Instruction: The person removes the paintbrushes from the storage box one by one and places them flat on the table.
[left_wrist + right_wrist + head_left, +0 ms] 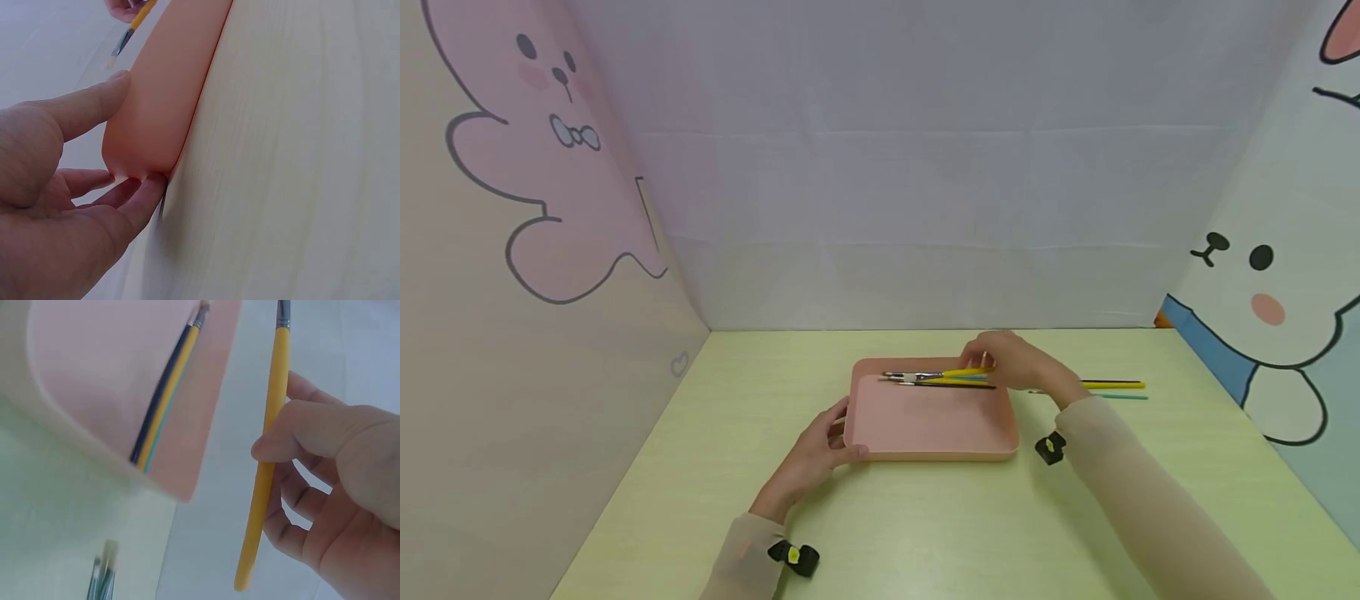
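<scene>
A pink rectangular tray (932, 429) sits on the table. My left hand (808, 457) holds its near left corner, the thumb (94, 106) against one wall and the fingertips against the adjoining one. Over the tray's far right part, my right hand (1015, 360) pinches a yellow-handled paintbrush (270, 419) between thumb and fingers; its bristle end points left in the head view. Below that brush, several paintbrushes lie along the tray's far side, among them a yellow one (167, 400) and a dark one (150, 425).
More paintbrushes lie on the table right of the tray, including a yellow one (1116, 386) and a green one (1123, 397), partly hidden by my right wrist. A white back wall (925, 208) and printed side panels (1300, 333) bound the table (925, 533).
</scene>
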The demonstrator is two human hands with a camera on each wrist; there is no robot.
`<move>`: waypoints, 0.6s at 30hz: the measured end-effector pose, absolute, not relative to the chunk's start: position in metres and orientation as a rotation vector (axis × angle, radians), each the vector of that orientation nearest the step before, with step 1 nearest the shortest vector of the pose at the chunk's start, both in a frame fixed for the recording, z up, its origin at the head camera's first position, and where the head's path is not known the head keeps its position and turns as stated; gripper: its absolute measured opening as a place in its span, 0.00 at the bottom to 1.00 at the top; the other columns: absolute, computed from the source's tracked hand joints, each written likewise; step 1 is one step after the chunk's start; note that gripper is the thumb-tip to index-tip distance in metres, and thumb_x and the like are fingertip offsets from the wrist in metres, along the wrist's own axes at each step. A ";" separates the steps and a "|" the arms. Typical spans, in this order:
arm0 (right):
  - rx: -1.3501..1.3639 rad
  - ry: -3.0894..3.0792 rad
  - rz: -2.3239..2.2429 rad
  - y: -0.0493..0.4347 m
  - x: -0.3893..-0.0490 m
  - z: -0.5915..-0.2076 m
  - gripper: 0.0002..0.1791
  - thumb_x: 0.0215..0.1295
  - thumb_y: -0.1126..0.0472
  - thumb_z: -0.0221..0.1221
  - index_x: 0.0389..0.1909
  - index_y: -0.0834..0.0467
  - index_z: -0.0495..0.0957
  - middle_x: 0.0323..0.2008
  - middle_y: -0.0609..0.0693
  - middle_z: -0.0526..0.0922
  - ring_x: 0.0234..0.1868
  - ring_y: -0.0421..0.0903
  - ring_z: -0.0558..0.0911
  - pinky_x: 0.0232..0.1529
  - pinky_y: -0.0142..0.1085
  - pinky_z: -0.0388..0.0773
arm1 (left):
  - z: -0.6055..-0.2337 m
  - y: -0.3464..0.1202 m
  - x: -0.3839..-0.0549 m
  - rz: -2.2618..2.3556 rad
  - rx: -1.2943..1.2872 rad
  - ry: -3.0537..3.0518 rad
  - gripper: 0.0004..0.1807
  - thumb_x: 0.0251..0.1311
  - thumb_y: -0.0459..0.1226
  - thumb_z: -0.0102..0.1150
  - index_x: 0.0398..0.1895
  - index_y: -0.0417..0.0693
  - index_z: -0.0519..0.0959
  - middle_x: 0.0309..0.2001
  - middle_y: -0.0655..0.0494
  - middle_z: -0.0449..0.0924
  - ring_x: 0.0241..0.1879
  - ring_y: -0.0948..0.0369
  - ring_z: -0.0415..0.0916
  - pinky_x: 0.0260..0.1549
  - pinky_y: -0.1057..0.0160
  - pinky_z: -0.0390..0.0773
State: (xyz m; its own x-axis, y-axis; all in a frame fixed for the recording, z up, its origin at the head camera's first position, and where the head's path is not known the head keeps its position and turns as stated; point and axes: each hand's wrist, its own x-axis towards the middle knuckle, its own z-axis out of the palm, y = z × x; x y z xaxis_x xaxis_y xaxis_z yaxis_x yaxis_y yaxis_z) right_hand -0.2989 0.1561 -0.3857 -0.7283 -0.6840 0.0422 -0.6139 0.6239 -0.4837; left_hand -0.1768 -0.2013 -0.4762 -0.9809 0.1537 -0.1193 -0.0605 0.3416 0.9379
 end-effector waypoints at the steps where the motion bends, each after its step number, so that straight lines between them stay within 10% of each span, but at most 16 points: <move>1: -1.073 2.708 -0.728 0.162 -0.298 -0.386 0.21 0.61 0.82 0.63 0.48 0.56 0.88 0.42 0.52 0.85 0.44 0.50 0.81 0.48 0.46 0.83 | -0.476 -0.201 -0.177 1.701 0.087 2.416 0.52 0.64 0.38 0.76 0.86 0.51 0.56 0.77 0.45 0.67 0.70 0.45 0.73 0.68 0.44 0.77; 18: -0.992 2.896 -0.785 0.242 -0.280 -0.396 0.25 0.57 0.85 0.60 0.49 0.58 0.87 0.41 0.49 0.84 0.41 0.50 0.82 0.43 0.47 0.83 | -0.477 -0.201 -0.178 1.716 0.101 2.388 0.51 0.64 0.37 0.76 0.86 0.51 0.56 0.77 0.44 0.67 0.71 0.44 0.72 0.68 0.45 0.77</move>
State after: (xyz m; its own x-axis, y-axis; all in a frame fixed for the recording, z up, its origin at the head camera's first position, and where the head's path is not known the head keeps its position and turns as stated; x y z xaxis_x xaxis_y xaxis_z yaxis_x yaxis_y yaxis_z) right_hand -0.2802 0.2422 -0.3957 -0.8028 -0.5704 0.1736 -0.5800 0.6795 -0.4494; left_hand -0.1781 -0.2015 -0.4765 -0.9779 0.1706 -0.1211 -0.0603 0.3243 0.9440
